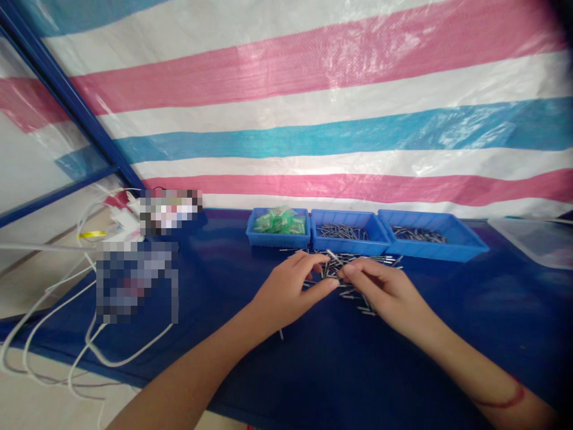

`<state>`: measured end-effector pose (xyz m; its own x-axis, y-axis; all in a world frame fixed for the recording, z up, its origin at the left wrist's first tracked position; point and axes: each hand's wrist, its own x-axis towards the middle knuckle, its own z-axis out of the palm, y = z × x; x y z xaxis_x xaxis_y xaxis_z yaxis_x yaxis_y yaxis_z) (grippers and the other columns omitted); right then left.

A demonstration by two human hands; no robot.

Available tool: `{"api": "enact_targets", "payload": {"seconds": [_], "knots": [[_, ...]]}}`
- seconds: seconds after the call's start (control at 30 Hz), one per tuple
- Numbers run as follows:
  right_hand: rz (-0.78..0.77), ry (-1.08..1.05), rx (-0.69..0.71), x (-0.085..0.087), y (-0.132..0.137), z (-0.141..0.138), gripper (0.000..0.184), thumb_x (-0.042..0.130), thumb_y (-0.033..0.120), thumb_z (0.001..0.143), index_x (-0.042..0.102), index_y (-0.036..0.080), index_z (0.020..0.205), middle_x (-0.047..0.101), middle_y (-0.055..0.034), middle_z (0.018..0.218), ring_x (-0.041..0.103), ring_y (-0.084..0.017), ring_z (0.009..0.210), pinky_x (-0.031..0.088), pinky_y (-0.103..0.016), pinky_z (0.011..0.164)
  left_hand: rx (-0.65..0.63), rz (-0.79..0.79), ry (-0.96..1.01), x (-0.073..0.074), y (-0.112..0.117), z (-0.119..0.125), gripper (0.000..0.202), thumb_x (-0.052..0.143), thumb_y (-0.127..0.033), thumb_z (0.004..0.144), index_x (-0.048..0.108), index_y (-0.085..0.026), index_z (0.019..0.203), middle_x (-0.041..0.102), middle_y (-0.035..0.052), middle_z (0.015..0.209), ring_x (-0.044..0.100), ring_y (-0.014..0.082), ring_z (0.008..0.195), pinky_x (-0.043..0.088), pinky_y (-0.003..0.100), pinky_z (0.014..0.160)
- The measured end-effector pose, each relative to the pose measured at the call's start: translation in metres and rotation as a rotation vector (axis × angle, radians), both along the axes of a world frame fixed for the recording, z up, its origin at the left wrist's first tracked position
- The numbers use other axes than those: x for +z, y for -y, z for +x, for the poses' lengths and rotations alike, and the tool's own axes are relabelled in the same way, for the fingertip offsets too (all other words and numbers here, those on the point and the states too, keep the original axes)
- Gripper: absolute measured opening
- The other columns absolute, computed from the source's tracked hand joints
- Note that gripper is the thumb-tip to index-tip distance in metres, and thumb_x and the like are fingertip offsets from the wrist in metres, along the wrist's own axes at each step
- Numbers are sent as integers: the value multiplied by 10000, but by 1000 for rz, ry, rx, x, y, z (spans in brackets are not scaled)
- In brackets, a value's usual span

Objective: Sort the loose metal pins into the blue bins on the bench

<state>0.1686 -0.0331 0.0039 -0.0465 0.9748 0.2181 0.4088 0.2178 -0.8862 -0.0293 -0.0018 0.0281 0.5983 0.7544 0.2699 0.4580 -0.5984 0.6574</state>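
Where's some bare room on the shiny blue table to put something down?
The shiny blue tabletop shows bare between the left hand and the looping white cables, and right of the right hand, in front of the rightmost blue plastic bin. It's crowded between the hands, where thin silvery metal pins lie heaped.

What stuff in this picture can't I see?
In the head view:
Left side: grey pixel patches cover it.
Loose slim silver metal pins: uncountable, overlapping, partly behind bare left hand and bare right hand.
Translucent plastic container: cut by right edge.
Green plastic packets: any print too small.
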Motion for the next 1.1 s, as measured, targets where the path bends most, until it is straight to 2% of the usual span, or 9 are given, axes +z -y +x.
{"api": "enact_targets", "payload": {"seconds": [0.07,0.2,0.3,0.4,0.57,0.73,0.87,1.0,1.1], "knots": [[-72,-194,-163,-1,-8,11,297,574,466,832,654,199,730,588,-9,651,525,-130,577,424,-254,519,11,54,-152,11,0,-8,401,506,-412,901,531,-207,1245,610,61,1076,588,188,940,459,315,869],[-126,-648,-456,0,-24,47,246,667,430,747,639,185,750,561,6,701,447,-71,488,349,-220,409,-4,82,-469,23,8,-31,342,493,-403,910,605,-246,1192,593,71,1086,583,228,978,452,368,895],[-111,-721,-577,3,-31,75,214,653,404,764,621,194,794,549,9,728,452,-58,473,341,-214,396,21,41,-580,20,21,-48,317,485,-409,915,621,-293,1177,577,57,1078,599,219,939,470,359,866],[-161,-728,-592,4,-34,95,248,635,431,781,633,196,861,527,6,645,468,-79,452,307,-232,371,106,-26,-645,13,35,-59,333,505,-445,897,622,-292,1168,572,57,1069,609,230,913,486,376,839],[-210,-674,-492,3,-33,92,336,570,522,801,620,211,917,511,18,560,418,-96,389,283,-276,369,122,-97,-691,6,47,-58,277,559,-342,883,623,-246,1135,586,69,1063,603,246,950,493,375,833],[-241,-532,-369,6,-24,56,346,620,513,762,619,206,919,535,27,638,436,-85,398,261,-230,358,79,-112,-659,2,49,-52,224,454,-207,937,635,-210,1070,622,59,1008,615,207,932,490,321,829],[-238,-273,-158,8,-13,31,304,563,481,824,597,179,809,525,23,634,455,-84,451,297,-224,410,57,-62,-629,-5,46,-53,224,472,-168,923,635,-188,1075,640,64,1011,617,201,927,480,310,838],[-179,-18,43,7,-3,12,325,493,441,879,565,182,696,487,28,577,455,-98,503,348,-231,482,99,-75,-466,-9,38,-54,227,445,-179,931,641,-184,1044,640,59,1015,607,190,932,464,304,849],[-116,78,156,5,6,-3,283,490,412,888,594,191,744,553,7,649,504,-120,590,393,-240,550,124,-204,-211,-5,29,-43,190,458,-225,925,627,-184,1002,643,33,942,602,163,866,460,276,807]]}}
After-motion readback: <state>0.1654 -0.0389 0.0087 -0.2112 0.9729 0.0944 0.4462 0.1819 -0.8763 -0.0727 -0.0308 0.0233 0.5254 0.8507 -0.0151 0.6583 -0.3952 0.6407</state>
